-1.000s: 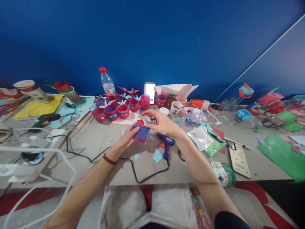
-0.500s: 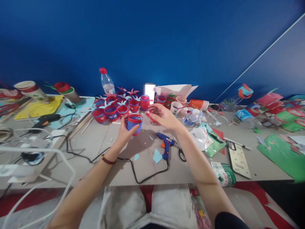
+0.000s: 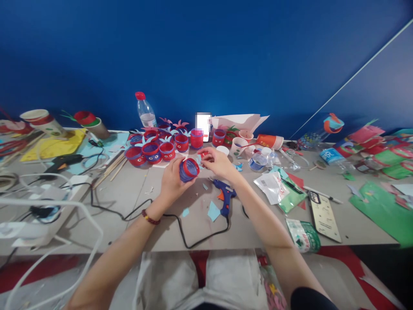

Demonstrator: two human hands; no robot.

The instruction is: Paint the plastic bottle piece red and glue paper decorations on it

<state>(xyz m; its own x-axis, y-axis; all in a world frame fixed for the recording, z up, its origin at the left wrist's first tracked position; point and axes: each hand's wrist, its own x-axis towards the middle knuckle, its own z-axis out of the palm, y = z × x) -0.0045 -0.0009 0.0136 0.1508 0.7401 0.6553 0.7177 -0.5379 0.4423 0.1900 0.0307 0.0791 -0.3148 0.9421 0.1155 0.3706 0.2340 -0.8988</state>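
Observation:
My left hand (image 3: 174,178) is wrapped around a small blue cup with a red rim (image 3: 187,170), tilted so its opening faces up and to the right. Close beside the rim is my right hand (image 3: 215,162), its fingers drawn together at something small, red and pale, that I cannot make out. On the table below lies a blue glue gun (image 3: 226,196), its nozzle pointing toward the hands. Behind the left hand stand several red and blue cups with eyes (image 3: 151,153), some topped with paper leaves.
A black cord (image 3: 180,234) runs across the table from the glue gun. Pale blue paper scraps (image 3: 213,211) lie nearby. To the right are a plastic packet (image 3: 270,186), a phone (image 3: 324,217) and green sheets (image 3: 377,211). A bottle (image 3: 145,111) stands behind the cups.
My left hand has turned and tilted the blue cup toward the right. My right hand has moved slightly down and closer to the cup, uncovering a white disc and a blue paper piece behind it.

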